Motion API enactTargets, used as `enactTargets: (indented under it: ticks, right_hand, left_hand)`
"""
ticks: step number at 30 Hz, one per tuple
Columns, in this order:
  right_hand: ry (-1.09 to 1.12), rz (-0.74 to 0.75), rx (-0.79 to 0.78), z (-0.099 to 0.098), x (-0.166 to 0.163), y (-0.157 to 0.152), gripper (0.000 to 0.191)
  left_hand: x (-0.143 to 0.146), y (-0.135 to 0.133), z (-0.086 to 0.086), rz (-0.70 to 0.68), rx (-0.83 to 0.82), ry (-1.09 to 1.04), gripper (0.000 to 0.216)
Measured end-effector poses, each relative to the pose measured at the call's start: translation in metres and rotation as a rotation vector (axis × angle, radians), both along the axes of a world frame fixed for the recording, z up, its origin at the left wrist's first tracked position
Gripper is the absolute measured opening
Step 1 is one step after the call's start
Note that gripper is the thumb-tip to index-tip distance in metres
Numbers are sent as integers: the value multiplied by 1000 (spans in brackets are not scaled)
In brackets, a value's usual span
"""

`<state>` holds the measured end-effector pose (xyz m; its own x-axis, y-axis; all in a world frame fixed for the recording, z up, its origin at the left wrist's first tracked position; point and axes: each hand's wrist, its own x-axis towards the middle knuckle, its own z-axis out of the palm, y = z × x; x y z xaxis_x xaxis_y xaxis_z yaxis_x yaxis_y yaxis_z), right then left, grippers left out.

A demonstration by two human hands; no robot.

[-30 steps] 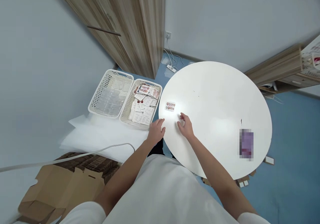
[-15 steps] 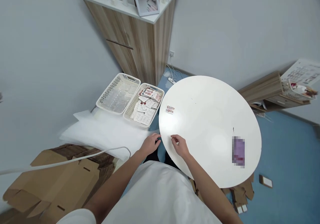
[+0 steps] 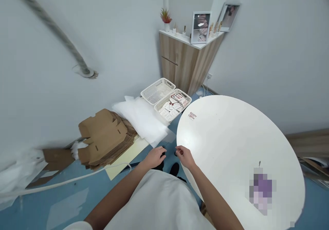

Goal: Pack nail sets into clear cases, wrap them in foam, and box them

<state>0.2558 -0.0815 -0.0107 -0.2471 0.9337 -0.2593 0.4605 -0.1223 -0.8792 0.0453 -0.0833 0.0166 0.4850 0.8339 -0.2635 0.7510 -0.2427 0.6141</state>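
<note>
My left hand (image 3: 154, 157) hangs in front of my body, left of the round white table (image 3: 231, 137), with its fingers loosely bent and apart. No object shows in it. My right hand (image 3: 185, 157) is over the table's near left edge, fingers curled and thumb apart, also with no object to be seen in it. Further up the tabletop, near its left rim, lies a small card of press-on nails (image 3: 192, 116). Neither hand touches it.
Beyond the left hand are a white basket of similar cards (image 3: 172, 105), another white basket (image 3: 157, 90), white foam sheets (image 3: 144, 117) and stacked flattened cardboard boxes (image 3: 105, 137). A pale cable (image 3: 77, 179) crosses at left. A blurred purple item (image 3: 263, 187) lies on the table; behind stands a wooden cabinet (image 3: 183, 60).
My view has swung left and up, so the table and baskets sit further right in the picture. Both hands keep nearly the same pose; the nail card stays on the table.
</note>
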Motion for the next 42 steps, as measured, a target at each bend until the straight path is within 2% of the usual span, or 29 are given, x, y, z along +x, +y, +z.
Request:
enactTargets:
  ticks: [5, 9, 13, 17, 21, 25, 31, 36, 42]
  right_hand:
    - [-18, 95, 3, -2, -16, 10, 30]
    - [-52, 161, 10, -6, -32, 23, 29]
    - [-91, 212, 21, -6, -54, 38, 32]
    - [-114, 207, 57, -2, -80, 59, 30]
    - [-165, 172, 134, 9, -104, 100, 30]
    - [-223, 126, 181, 19, -124, 156, 31]
    - [-360, 90, 296, 10, -146, 221, 31]
    - [-571, 53, 374, 4, -149, 258, 34]
    - [-758, 84, 351, 3, -148, 307, 42]
  left_hand:
    - [-23, -15, 0, 159, 22, 51, 31]
    - [-38, -17, -2, 230, -12, 62, 31]
    - [-57, -10, -7, 261, -17, 90, 29]
    - [-79, 9, -13, 278, -4, 71, 28]
    - [-95, 48, -13, 287, 30, 16, 32]
    - [-107, 104, -8, 293, 62, 8, 39]
    - [-121, 185, -2, 284, 169, 19, 36]
    - [-117, 239, -2, 278, 256, 64, 32]
    - [-99, 294, -11, 225, 223, 165, 34]
